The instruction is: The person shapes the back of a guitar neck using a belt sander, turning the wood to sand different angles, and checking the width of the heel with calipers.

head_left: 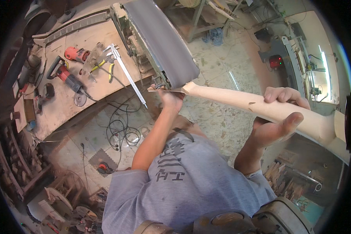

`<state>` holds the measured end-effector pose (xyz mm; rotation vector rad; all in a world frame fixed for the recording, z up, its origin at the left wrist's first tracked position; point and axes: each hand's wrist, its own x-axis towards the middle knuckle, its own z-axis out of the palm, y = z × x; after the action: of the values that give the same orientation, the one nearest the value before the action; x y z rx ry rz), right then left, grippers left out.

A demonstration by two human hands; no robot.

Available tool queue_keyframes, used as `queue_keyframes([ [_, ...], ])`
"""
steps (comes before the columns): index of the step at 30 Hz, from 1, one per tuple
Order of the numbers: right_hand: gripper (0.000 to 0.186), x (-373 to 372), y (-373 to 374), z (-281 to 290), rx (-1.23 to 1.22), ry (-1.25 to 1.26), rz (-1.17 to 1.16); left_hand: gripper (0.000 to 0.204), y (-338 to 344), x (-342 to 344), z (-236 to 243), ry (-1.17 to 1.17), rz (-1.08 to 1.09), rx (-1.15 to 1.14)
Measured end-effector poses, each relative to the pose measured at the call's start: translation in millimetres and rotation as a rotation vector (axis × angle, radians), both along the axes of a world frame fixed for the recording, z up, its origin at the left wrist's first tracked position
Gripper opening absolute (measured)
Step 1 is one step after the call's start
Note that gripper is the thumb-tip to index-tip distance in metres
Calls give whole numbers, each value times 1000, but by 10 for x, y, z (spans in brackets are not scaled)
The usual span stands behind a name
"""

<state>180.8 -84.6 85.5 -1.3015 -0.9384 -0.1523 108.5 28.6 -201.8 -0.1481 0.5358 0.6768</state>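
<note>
A pale wooden piece (230,97) is held crosswise, its narrow end near the middle of the view and its flared end out at 3 o'clock. Just below the lower end of the belt sander (160,43), which is set slanting down from 12 o'clock, the left hand (173,100) is placed. Its fingers are bent and are seemingly closed on the thin, flat part of the narrow end; how tightly cannot be told, since the fingertips are partly hidden. That end is presumably guided from there. Whether the wood is touched by the belt cannot be told.

The thicker stretch, at 2 to 3 o'clock, is gripped by the right hand (271,130): the fingers are laid over the far side, the thumb is set on the near side, and the space between is filled by the wood. The 2 hands are held well apart, probably so that the weight is shared and the angle is controlled.

At 10 o'clock, a caliper (124,74) is laid across the edge of the table (56,113), perhaps for easy reach. Pliers (111,73) and a red power tool (66,76) are set on the tabletop, likely as they are not needed in hand.
</note>
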Motion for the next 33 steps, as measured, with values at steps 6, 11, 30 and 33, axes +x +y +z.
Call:
queue_keyframes([
  [6, 43, -176, 290, 118, -68, -127, 208, 79, -60, 207, -161, 61, 94, -108],
  [11, 43, -277, 408, 138, -49, -146, 271, 78, -95, 210, -181, 23, 153, -160],
  [30, 47, -403, 622, 197, -48, -115, 398, 51, -166, 212, -478, -43, 194, -185],
  [33, 48, -378, 629, 179, -52, -156, 383, 48, -130, 186, -333, -14, 170, -211],
])
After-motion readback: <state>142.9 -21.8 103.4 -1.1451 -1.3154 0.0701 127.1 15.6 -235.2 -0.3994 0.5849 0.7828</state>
